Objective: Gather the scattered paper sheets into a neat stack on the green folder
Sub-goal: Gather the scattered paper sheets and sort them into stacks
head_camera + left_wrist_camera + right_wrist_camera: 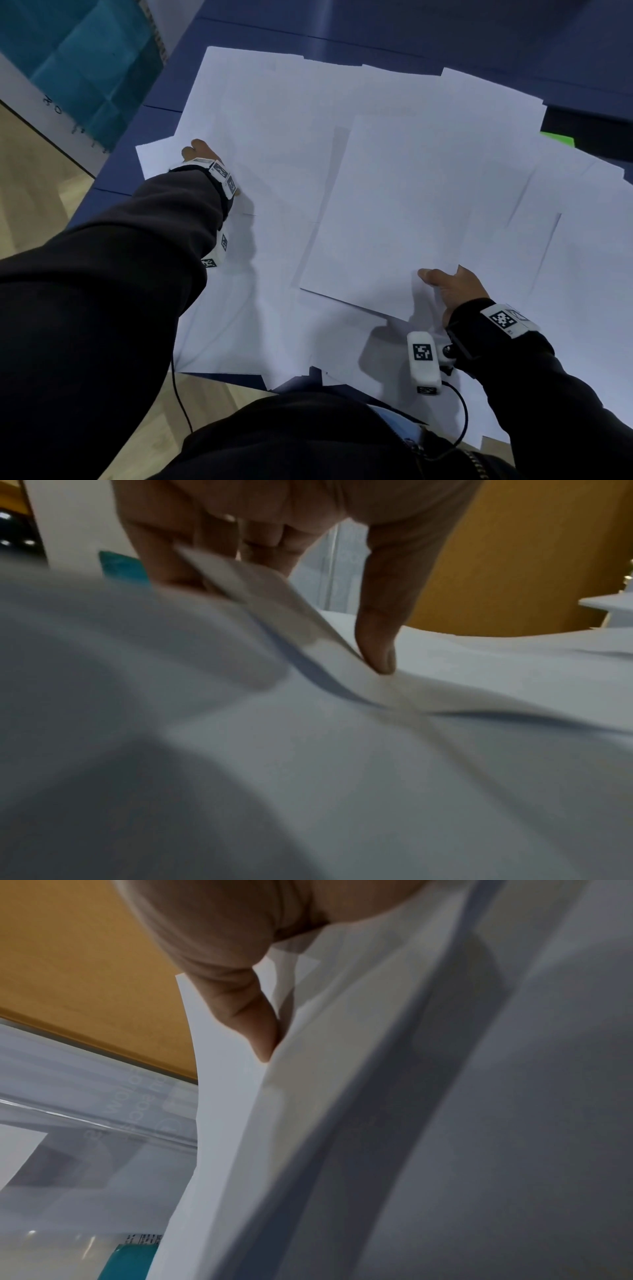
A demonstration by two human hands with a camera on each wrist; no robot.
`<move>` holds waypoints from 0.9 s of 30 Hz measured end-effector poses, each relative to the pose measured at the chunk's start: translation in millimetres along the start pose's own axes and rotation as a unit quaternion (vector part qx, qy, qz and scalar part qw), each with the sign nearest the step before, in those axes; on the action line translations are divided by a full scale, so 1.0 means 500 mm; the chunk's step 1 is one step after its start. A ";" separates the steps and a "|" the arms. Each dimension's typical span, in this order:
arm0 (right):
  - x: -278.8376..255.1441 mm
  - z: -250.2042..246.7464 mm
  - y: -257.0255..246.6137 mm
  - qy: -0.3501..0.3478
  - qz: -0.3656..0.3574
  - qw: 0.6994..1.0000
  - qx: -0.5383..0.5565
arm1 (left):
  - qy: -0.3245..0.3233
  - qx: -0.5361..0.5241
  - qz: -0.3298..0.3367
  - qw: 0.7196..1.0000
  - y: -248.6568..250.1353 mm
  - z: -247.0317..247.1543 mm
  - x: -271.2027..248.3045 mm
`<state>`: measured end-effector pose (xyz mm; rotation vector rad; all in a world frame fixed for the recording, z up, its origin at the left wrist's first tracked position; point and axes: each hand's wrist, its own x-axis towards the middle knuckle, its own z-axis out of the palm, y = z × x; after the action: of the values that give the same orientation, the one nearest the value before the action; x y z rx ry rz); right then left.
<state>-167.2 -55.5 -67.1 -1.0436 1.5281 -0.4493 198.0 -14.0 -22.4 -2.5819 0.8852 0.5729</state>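
Head view: white paper sheets (394,192) lie spread all over the blue table (342,31).
Green folder (558,138): at 3 o'clock, only a corner peeks out.
Left hand (202,152): at 9 o'clock, pinching a sheet's edge.
Right hand (452,286): at 5 o'clock, pinching some sheets.

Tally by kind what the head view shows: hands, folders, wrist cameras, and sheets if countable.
Hands: 2, left hand and right hand.
Green folder: 1, only a corner showing.
Wrist cameras: 2.
Sheets: white, overlapping, cannot be counted.
Total: 5, sheets aside.
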 end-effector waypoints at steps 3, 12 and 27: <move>-0.007 0.002 -0.004 0.004 -0.001 1.000 -0.002 | -0.023 -0.062 0.008 0.998 0.000 -0.006 -0.031; -0.011 0.000 -0.008 -0.002 0.005 1.000 -0.004 | 0.059 -0.224 0.049 0.972 -0.023 0.041 -0.001; -0.048 -0.045 0.009 0.011 0.038 0.999 0.022 | 0.039 -0.729 0.047 0.682 -0.070 0.056 -0.126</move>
<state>-191.5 -39.9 -51.0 -0.9459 1.5643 -0.4417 167.4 55.9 -9.4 -3.9168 0.6075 1.7810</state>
